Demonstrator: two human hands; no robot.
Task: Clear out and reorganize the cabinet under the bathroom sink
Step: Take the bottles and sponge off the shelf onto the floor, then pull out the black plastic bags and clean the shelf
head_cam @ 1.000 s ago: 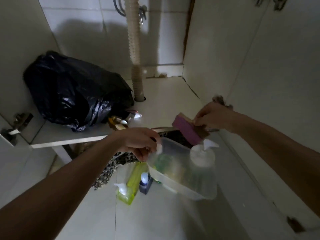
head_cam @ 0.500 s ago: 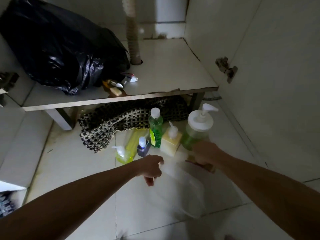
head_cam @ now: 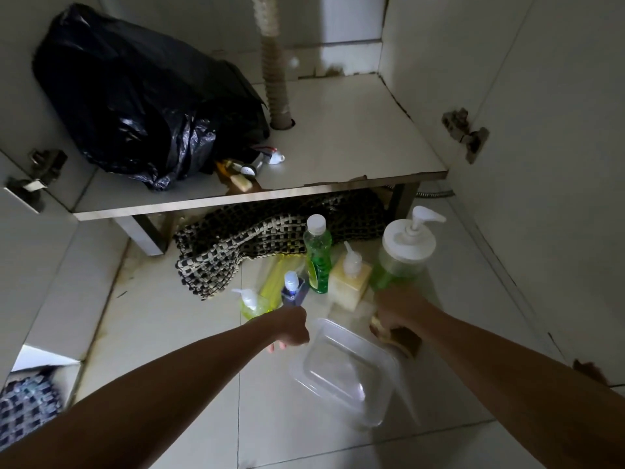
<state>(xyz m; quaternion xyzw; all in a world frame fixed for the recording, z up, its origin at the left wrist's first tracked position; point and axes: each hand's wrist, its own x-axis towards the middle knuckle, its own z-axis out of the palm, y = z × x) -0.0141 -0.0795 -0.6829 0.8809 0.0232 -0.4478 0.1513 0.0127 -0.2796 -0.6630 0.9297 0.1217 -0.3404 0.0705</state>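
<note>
Cabinet (head_cam: 338,154) upper frame, black bag (head_cam: 135,96) on its shelf. Left hand (head_cam: 291,326) curled at the clear tub's (head_cam: 345,377) rim; grip unclear. Right hand (head_cam: 399,311) clutches a sponge (head_cam: 404,340) lower right.

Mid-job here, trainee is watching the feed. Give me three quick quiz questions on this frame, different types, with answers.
1. True or false: the black garbage bag sits on the cabinet shelf, to the left of the drain hose.
2. Multiple choice: the clear plastic container is A) on the shelf, B) on the floor tiles between the two hands, C) inside the bag.
3. Fill in: the right hand holds a ____.

Key
1. True.
2. B; it lies between the left hand and the right hand, in front of the bottles.
3. Sponge, gripped low beside the large pump dispenser.
</note>
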